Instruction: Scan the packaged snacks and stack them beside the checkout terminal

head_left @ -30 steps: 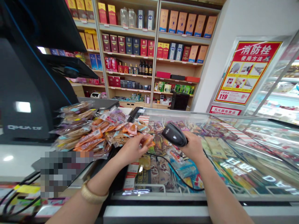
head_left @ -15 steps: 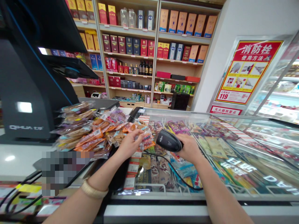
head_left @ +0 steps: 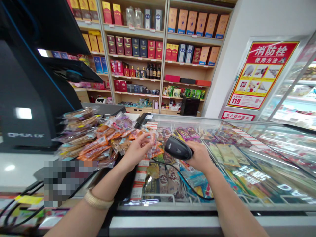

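Note:
A black handheld barcode scanner point(head_left: 178, 148) is gripped in my right hand point(head_left: 199, 154), its head pointing left. My left hand point(head_left: 138, 149) pinches a small clear-wrapped snack packet point(head_left: 152, 144) just left of the scanner, turned so it stands on edge. Under and beside it lie more packets on the glass top. A heap of wrapped snacks point(head_left: 95, 146), some in orange packaging, spreads to the left of my left hand. The scanner's black cable point(head_left: 184, 179) loops over the glass below my right hand.
A glass-topped freezer point(head_left: 172, 210) with packaged ice creams lies under my hands. The dark checkout terminal point(head_left: 27, 115) stands at left beside a pixelated device point(head_left: 65, 184). Shelves of boxed bottles point(head_left: 138, 47) line the back; a red fire-hydrant sign point(head_left: 264, 75) is at right.
My left hand has turned the packet in its fingers, from facing the scanner to more edge-on. The scanner and my right hand have shifted only slightly left.

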`<action>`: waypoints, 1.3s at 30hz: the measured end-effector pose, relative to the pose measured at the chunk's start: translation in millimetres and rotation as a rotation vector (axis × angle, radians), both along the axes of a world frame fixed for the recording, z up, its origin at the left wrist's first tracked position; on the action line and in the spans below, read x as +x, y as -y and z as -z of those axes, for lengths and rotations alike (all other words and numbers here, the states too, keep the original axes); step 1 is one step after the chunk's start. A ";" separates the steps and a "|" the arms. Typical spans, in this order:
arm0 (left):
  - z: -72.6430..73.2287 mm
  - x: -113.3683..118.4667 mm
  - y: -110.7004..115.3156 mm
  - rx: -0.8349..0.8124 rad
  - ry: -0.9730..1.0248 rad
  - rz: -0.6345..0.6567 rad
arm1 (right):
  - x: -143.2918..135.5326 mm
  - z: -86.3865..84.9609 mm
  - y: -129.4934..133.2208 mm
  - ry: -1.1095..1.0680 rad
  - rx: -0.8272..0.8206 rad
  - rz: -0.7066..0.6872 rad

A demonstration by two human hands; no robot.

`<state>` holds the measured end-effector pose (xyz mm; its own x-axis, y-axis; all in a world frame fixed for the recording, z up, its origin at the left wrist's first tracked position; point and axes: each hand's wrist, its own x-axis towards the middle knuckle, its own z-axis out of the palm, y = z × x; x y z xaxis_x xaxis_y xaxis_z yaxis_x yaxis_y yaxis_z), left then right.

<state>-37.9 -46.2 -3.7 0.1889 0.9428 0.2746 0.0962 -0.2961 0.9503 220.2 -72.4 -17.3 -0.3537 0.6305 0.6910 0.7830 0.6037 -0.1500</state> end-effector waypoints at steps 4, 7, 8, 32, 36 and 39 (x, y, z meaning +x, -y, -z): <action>-0.4 1.0 2.0 -0.060 0.198 0.005 | -0.4 2.0 -0.4 0.015 -0.018 0.010; -0.3 1.8 3.4 -0.091 0.298 0.042 | -1.2 2.9 -0.6 0.015 -0.041 -0.002; 0.0 2.0 3.5 -0.095 0.314 0.052 | -1.6 3.0 -0.5 0.014 -0.048 -0.008; 22.2 2.8 -8.5 0.116 -0.225 -0.049 | 9.0 -0.9 -4.3 -0.079 0.097 0.172; 29.3 11.8 -1.6 0.133 -0.186 0.217 | 11.1 -2.0 -4.9 -0.094 0.130 0.195; 28.9 13.3 3.4 0.211 -0.289 0.430 | 12.8 -1.5 -5.5 -0.108 0.132 0.197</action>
<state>-24.6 -49.6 -32.5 0.6396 0.6944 0.3296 0.1722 -0.5473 0.8190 233.0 -66.9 -15.8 -0.1529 0.5817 0.7989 0.8712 0.4610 -0.1689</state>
